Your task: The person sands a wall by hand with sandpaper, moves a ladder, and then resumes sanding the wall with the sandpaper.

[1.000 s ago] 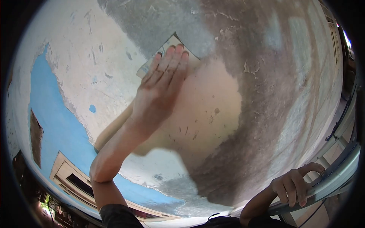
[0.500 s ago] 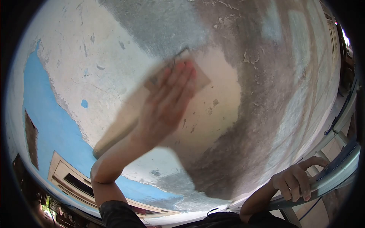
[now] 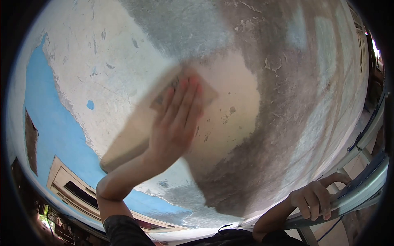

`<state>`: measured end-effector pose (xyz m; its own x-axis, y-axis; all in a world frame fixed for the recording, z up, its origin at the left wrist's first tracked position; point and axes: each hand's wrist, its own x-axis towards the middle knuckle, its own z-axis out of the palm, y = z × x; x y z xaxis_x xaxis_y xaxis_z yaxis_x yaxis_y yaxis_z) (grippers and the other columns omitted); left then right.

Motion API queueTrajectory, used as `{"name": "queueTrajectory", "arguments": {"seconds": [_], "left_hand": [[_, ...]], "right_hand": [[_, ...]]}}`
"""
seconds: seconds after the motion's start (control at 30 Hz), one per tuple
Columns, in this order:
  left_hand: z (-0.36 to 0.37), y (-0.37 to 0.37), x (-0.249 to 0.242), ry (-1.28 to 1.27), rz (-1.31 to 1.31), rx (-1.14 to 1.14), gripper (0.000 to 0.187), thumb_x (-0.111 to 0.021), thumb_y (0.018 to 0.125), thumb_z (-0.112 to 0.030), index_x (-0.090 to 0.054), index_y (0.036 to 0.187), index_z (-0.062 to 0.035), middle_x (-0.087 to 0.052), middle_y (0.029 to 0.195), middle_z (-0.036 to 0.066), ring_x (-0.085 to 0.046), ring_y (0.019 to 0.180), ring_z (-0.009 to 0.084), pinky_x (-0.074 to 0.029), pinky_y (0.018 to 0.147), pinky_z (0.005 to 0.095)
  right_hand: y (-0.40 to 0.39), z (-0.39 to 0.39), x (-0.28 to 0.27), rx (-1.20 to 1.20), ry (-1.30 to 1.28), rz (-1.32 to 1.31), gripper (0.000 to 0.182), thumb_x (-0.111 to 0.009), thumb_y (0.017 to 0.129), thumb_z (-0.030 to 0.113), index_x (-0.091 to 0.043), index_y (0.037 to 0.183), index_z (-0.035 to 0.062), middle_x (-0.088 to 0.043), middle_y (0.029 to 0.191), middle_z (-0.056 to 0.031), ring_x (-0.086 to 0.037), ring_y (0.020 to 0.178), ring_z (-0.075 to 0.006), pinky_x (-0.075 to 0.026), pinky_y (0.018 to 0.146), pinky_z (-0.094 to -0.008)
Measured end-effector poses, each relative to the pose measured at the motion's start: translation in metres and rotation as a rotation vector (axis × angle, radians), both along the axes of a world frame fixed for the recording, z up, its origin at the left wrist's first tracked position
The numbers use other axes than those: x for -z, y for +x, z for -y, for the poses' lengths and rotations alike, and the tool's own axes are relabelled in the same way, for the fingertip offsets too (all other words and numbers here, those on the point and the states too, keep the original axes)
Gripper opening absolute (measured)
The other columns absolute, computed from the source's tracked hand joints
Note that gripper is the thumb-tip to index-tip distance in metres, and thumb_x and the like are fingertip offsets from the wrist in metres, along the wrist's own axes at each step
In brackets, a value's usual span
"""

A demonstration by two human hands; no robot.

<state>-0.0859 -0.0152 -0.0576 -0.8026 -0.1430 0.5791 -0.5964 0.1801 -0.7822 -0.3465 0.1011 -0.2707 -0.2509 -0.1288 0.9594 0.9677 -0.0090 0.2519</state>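
Note:
My left hand (image 3: pixel 175 119) lies with its fingers together over a sheet of sandpaper (image 3: pixel 210 95), holding it flat against the wall. The sheet is blurred, and part of it is hidden under the fingers. Around it the wall (image 3: pixel 238 94) has a pale, smooth patch between white paint and rough grey plaster. At the lower right, my right hand (image 3: pixel 312 200) is wrapped round a metal rail (image 3: pixel 361 186), which looks like part of a ladder.
Blue paint (image 3: pixel 57 110) covers the wall's left side, above a cream frame with a dark slot (image 3: pixel 76 190). A dark blue cable (image 3: pixel 356 141) runs by the rail at the right. Tiled floor (image 3: pixel 355 168) shows below the rail.
My left hand has slid down and slightly left along the wall with the sandpaper. My right hand keeps its grip on the rail; the view has shifted a little.

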Motion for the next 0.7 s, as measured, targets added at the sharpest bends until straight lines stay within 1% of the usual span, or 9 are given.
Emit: {"name": "queueTrajectory", "arguments": {"seconds": [0.07,0.23,0.3,0.37,0.47,0.57,0.6,0.67,0.7], "left_hand": [[0.0,0.013,0.006,0.062,0.051,0.001,0.047,-0.049,0.098,-0.02,-0.044,0.14,-0.0001,-0.045,0.145,0.014,-0.04,0.137,0.0243,-0.032,0.115,0.0418],[0.005,-0.005,-0.055,-0.019,0.033,0.075,0.046,-0.052,0.097,-0.022,-0.047,0.138,-0.0012,-0.046,0.145,0.012,-0.041,0.137,0.0249,-0.032,0.114,0.0413],[0.003,-0.007,-0.049,-0.021,-0.003,0.053,0.046,-0.053,0.096,-0.022,-0.048,0.137,-0.0023,-0.047,0.144,0.011,-0.042,0.136,0.0248,-0.033,0.114,0.0412],[-0.004,-0.001,-0.02,-0.02,0.001,0.015,0.045,-0.054,0.096,-0.022,-0.05,0.137,-0.0035,-0.049,0.143,0.01,-0.043,0.135,0.025,-0.035,0.112,0.0412],[-0.005,0.022,0.004,0.107,0.036,0.03,0.044,-0.054,0.095,-0.021,-0.05,0.136,-0.0038,-0.048,0.144,0.009,-0.041,0.136,0.0243,-0.032,0.114,0.0406],[0.005,0.0,-0.024,0.099,0.088,0.114,0.043,-0.055,0.095,-0.021,-0.052,0.133,-0.0034,-0.047,0.145,0.01,-0.042,0.136,0.0242,-0.031,0.114,0.04],[0.006,-0.009,-0.034,0.108,0.122,0.123,0.042,-0.055,0.095,-0.021,-0.052,0.133,-0.0035,-0.047,0.145,0.01,-0.042,0.136,0.024,-0.032,0.114,0.0399],[0.009,-0.027,-0.051,0.109,0.184,0.151,0.042,-0.054,0.095,-0.021,-0.053,0.133,-0.0038,-0.047,0.145,0.009,-0.042,0.136,0.0236,-0.033,0.114,0.0397],[0.006,-0.022,-0.048,0.122,0.181,0.126,0.042,-0.054,0.095,-0.021,-0.052,0.133,-0.0037,-0.048,0.144,0.009,-0.043,0.135,0.0234,-0.033,0.114,0.0398]], "right_hand": [[0.001,-0.002,-0.001,-0.011,0.007,-0.023,0.068,-0.061,0.09,0.046,-0.03,0.148,0.025,-0.064,0.079,-0.0199,-0.056,0.045,-0.017,-0.042,0.04,-0.028],[0.004,-0.002,-0.001,-0.007,0.013,0.004,0.068,-0.062,0.09,0.045,-0.031,0.148,0.0254,-0.065,0.081,-0.0206,-0.056,0.044,-0.0161,-0.042,0.04,-0.0278],[0.003,-0.001,0.0,0.041,0.014,0.011,0.069,-0.063,0.09,0.044,-0.03,0.148,0.0264,-0.065,0.082,-0.0206,-0.056,0.044,-0.0156,-0.043,0.04,-0.0279],[-0.002,0.0,0.0,0.073,0.007,-0.018,0.069,-0.063,0.09,0.042,-0.03,0.148,0.0273,-0.064,0.083,-0.0206,-0.056,0.045,-0.0153,-0.044,0.04,-0.0281],[-0.004,-0.002,0.0,-0.036,-0.031,-0.081,0.068,-0.063,0.091,0.039,-0.028,0.148,0.0279,-0.064,0.084,-0.0206,-0.057,0.045,-0.0154,-0.044,0.04,-0.0288],[0.005,-0.002,-0.011,-0.232,-0.105,-0.08,0.073,-0.065,0.088,0.027,-0.025,0.149,0.0264,-0.062,0.083,-0.0202,-0.056,0.045,-0.0158,-0.045,0.04,-0.03],[0.005,-0.002,-0.01,-0.235,-0.12,-0.07,0.079,-0.067,0.085,0.017,-0.022,0.15,0.0252,-0.06,0.083,-0.0203,-0.055,0.045,-0.016,-0.045,0.04,-0.0304],[0.002,-0.001,-0.006,-0.179,-0.119,-0.061,0.081,-0.067,0.085,0.015,-0.021,0.151,0.0259,-0.06,0.083,-0.0199,-0.056,0.046,-0.016,-0.045,0.04,-0.0303],[-0.002,0.0,0.0,-0.117,-0.103,-0.063,0.075,-0.064,0.089,0.024,-0.022,0.151,0.0278,-0.061,0.084,-0.0196,-0.056,0.046,-0.0158,-0.045,0.04,-0.0297]]}}
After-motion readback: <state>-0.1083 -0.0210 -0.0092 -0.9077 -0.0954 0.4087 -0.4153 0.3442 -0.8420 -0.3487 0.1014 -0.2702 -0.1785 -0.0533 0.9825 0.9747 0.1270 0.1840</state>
